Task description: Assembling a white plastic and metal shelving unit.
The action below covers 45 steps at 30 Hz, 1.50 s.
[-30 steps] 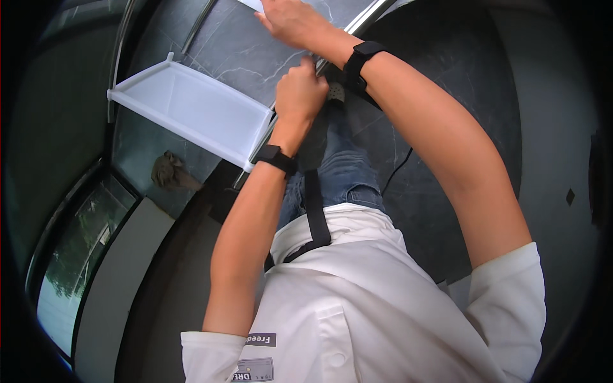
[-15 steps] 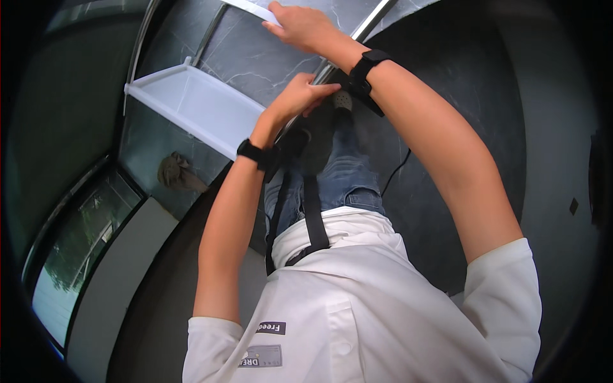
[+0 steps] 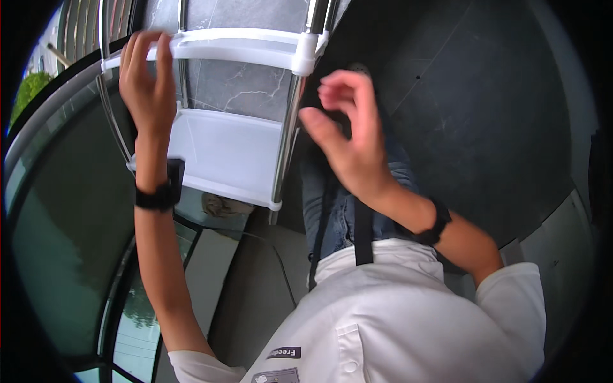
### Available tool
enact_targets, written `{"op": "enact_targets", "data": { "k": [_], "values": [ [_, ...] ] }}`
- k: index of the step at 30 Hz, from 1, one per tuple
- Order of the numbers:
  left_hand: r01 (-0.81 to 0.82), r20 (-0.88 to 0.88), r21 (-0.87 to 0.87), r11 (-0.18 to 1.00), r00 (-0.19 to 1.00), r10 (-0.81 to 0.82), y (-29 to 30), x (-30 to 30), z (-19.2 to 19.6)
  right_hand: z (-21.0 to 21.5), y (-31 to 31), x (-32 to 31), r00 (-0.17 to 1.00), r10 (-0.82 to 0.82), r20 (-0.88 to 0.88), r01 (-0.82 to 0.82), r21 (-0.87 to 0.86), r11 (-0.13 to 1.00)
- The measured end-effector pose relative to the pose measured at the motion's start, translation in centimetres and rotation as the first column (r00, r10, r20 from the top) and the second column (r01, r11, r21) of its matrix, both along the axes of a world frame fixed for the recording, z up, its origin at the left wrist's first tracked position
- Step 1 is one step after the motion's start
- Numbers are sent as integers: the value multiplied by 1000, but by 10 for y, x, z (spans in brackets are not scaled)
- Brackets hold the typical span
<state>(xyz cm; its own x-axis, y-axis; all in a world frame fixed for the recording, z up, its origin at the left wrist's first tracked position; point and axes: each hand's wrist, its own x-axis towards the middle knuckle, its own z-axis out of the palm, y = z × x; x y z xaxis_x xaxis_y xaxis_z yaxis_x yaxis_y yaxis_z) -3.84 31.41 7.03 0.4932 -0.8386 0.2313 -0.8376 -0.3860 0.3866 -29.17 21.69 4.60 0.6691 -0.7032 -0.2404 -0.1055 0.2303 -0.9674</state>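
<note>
A shelf rack with white plastic shelves and shiny metal poles stands in front of me. My left hand (image 3: 148, 92) is over the left end of the upper shelf (image 3: 236, 54), fingers and thumb apart around its rim; whether they touch it is hard to make out. To the right of the near right pole (image 3: 287, 134), my right hand (image 3: 354, 137) hangs in the air, slightly blurred. Its fingers are bent and its thumb stands apart, with nothing between them. Below lies the lower shelf (image 3: 223, 150), a white tray with a raised rim.
A curved glass window (image 3: 70, 166) runs along the left. Beneath the lower shelf sits a crumpled brownish cloth-like thing (image 3: 223, 205), partly hidden. A thin cable (image 3: 278, 252) trails across the floor nearby. Dark tiled floor (image 3: 472, 121) spreads to the right, with a pale wall (image 3: 562, 249) beyond.
My right hand has left the white upper part and come down nearer me. My left hand has left the metal pole and moved left and up. The rack now appears more upright in view.
</note>
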Motion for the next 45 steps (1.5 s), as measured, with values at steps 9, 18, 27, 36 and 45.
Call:
{"op": "enact_targets", "data": {
  "k": [9, 18, 27, 36, 45],
  "values": [
    [225, -506, 328, 917, 862, -30, -66, 3, -57, -74, 20, 23, 713, 36, 700, -688, 689, 226],
    [218, -477, 398, 891, 879, -2, -80, -11, -50, -47, 0, 25, 912, -22, 410, -403, 904, 143],
    [42, -136, 370, 928, 991, 10, -74, 5, -56, -20, 27, 49, 971, -149, -189, 241, 743, 625],
    [47, -155, 71, 996, 987, -36, -65, 1, -75, -50, -5, 26, 914, 80, 397, -404, 880, 252],
    [-79, -156, 245, 966, 980, 120, -71, 9, -65, -49, -7, 31, 873, -117, 473, -466, 881, 83]
  ]
}}
